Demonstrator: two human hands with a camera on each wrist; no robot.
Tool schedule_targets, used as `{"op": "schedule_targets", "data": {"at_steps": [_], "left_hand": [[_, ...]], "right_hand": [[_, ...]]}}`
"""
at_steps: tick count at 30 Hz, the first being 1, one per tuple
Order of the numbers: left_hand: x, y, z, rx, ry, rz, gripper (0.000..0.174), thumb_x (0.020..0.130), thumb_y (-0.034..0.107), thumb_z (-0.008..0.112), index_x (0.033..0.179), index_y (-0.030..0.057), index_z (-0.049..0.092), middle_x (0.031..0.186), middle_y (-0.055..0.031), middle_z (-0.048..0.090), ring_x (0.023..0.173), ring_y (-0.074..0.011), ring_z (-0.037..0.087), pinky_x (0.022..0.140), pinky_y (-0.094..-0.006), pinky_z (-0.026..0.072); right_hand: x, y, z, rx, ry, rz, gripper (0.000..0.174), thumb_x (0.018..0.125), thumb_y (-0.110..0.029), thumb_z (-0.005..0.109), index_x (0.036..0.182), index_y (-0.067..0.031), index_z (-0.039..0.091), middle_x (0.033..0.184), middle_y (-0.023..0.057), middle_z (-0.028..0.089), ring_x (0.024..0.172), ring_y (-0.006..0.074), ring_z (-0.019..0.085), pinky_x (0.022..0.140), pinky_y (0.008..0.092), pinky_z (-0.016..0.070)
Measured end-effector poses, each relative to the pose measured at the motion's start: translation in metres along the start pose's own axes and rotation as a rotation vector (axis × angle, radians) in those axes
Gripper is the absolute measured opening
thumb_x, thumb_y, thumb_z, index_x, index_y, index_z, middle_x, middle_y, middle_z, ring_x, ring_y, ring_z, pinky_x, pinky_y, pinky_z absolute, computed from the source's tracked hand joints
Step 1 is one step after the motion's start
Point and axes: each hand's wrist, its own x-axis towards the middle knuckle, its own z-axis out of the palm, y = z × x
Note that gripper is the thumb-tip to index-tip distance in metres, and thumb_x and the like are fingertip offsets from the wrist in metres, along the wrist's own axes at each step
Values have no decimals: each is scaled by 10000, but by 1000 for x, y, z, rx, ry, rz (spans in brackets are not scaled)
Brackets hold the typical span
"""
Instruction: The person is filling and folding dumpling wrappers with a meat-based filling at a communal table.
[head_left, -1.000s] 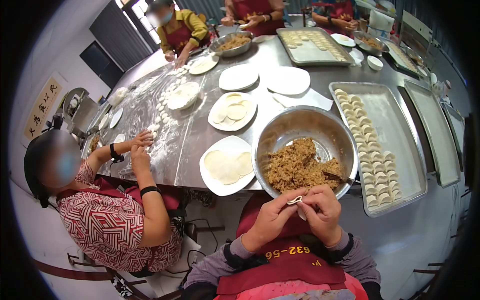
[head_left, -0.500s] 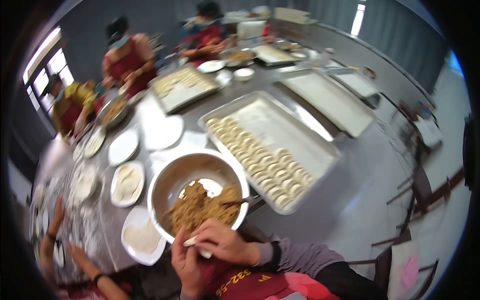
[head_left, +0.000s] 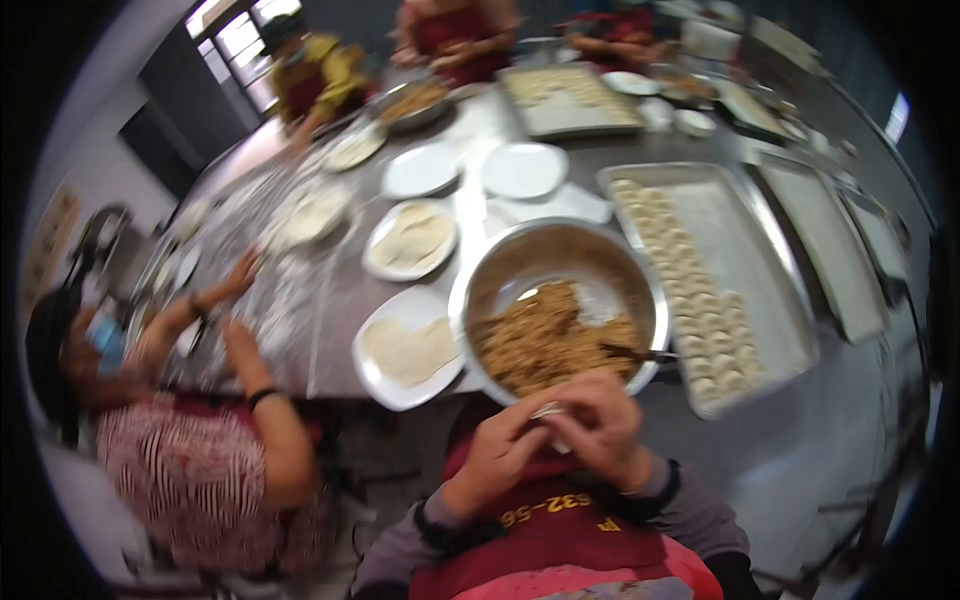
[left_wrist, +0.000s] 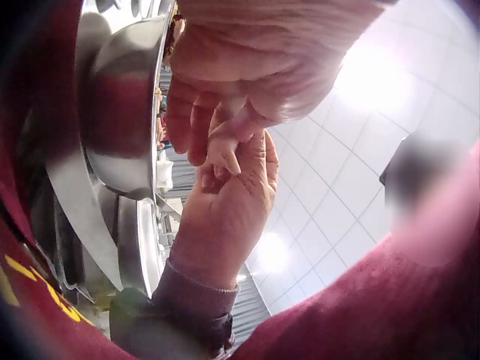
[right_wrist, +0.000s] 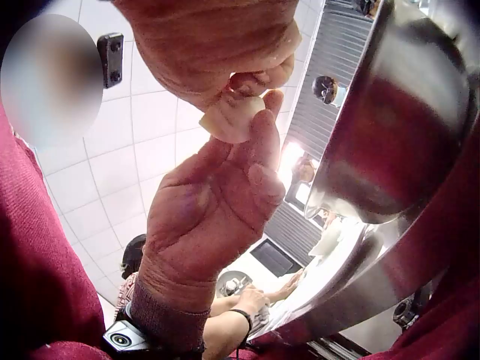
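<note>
Over the near edge of a steel bowl [head_left: 490, 262], both hands work on one dumpling [right_wrist: 231, 121]. My left hand [head_left: 495, 450] pinches it from the left, with thumb and fingers at its edge. From the other side my right hand [head_left: 607, 428] pinches the same dumpling, its fingers covering part of it. In the right wrist view a pale flap of dough shows between the hands; the rest is hidden. Brown minced filling [head_left: 545, 335] fills the near part of the bowl, and a dark utensil handle [head_left: 640, 353] leans on the rim.
Left of the bowl sit plates of round wrappers [head_left: 408, 350]. A metal tray [head_left: 740, 235] with rows of dumplings [head_left: 690, 300] lies to the right. A person [head_left: 190, 450] works at the floured tabletop [head_left: 290, 320] on the left. Other people stand across the table.
The head view swung right and then back left. Both hands keep their pinch on the dumpling; the neighbouring person's arms stay over the floured table.
</note>
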Motion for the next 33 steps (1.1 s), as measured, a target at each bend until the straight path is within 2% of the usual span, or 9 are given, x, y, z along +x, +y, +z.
{"op": "schedule_targets", "data": {"at_steps": [8,11,17,20,23,24,27,28,33], "left_hand": [[3,-4,10,-253,13,7,627,877,-3,520,1441,6,246,1392,-169,422,1226,-202,467,989,-297,388],[0,-7,12,-220,35,36,641,876,3,530,1442,-4,230,1393,-177,418,1244,-216,450,1010,-311,369],[0,-7,3,108,-9,91,642,893,-27,511,1459,42,216,1298,-132,498,1137,-166,514,948,-285,417],[2,-6,2,-161,8,19,635,894,-35,509,1456,53,227,1277,-138,513,1136,-166,517,953,-289,412],[3,-2,2,-382,51,-33,640,893,-50,500,1458,61,220,1264,-130,522,1136,-158,518,944,-292,422],[3,-1,3,-416,69,-40,642,893,-55,496,1459,63,216,1259,-125,526,1135,-153,518,938,-292,428],[2,0,3,-411,86,-21,683,888,-68,502,1469,72,174,1232,-115,535,1112,-162,534,933,-291,431],[3,2,4,-404,92,-21,689,883,-72,511,1467,80,179,1218,-109,536,1112,-164,533,932,-288,433],[1,-2,11,-481,105,-64,644,862,-65,567,1420,55,268,1212,-113,534,1101,-159,535,933,-294,444]], "right_hand": [[0,8,1,-38,-10,66,195,717,48,720,884,-29,657,877,90,563,715,167,590,582,251,474],[4,12,7,-9,-2,-42,246,692,73,716,897,-45,649,857,63,540,667,116,503,564,229,409],[-3,18,3,-65,-110,-80,261,692,8,737,936,-40,658,899,94,555,765,202,592,606,268,472],[1,8,-4,-43,-96,172,364,676,-56,757,1020,-46,637,998,115,542,888,240,574,708,304,471],[12,2,-9,14,-90,193,456,674,-103,766,1100,-49,612,1100,142,518,1002,264,528,830,339,446],[17,-3,-9,61,-166,200,455,690,-101,739,1128,-70,620,1251,162,484,1134,304,481,961,382,383],[26,0,-4,8,-342,125,448,702,-85,707,1143,-105,630,1366,165,428,1241,340,421,1040,410,314],[27,1,-2,98,-351,166,352,709,-59,677,1055,-121,681,1406,153,414,1303,355,363,1077,429,259],[14,14,-3,212,-275,117,182,704,-39,683,869,-107,722,1315,129,524,1289,332,388,1055,424,293]]}}
